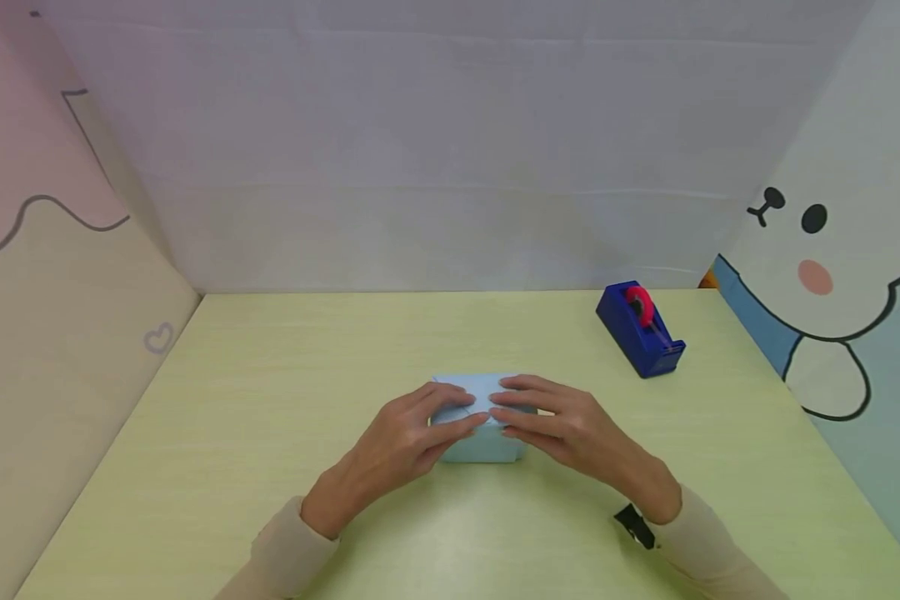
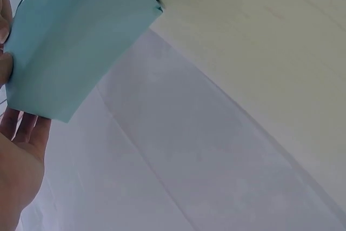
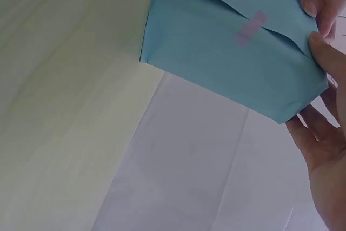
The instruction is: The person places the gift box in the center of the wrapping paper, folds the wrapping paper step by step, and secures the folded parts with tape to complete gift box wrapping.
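A box wrapped in light blue paper (image 1: 483, 448) sits at the middle of the table, with folded creases on its top. My left hand (image 1: 405, 429) holds it from the left, fingers over the top and thumb near the front edge. From the other side my right hand (image 1: 562, 421) grips it, fingertips spread on the top. The right wrist view shows the right thumb (image 3: 327, 55) against an edge of the wrapped box (image 3: 227, 52). A strip of pink tape (image 3: 251, 28) crosses a folded flap on its end. The left wrist view shows the box's plain opposite end (image 2: 81, 41).
A blue tape dispenser (image 1: 641, 333) with a red-cored roll stands at the back right of the pale yellow table (image 1: 285, 358). Behind rises a whitish cloth wall (image 1: 420, 167); printed cartoon panels flank both sides. A black strap-like piece (image 1: 635, 527) hangs by the right wrist.
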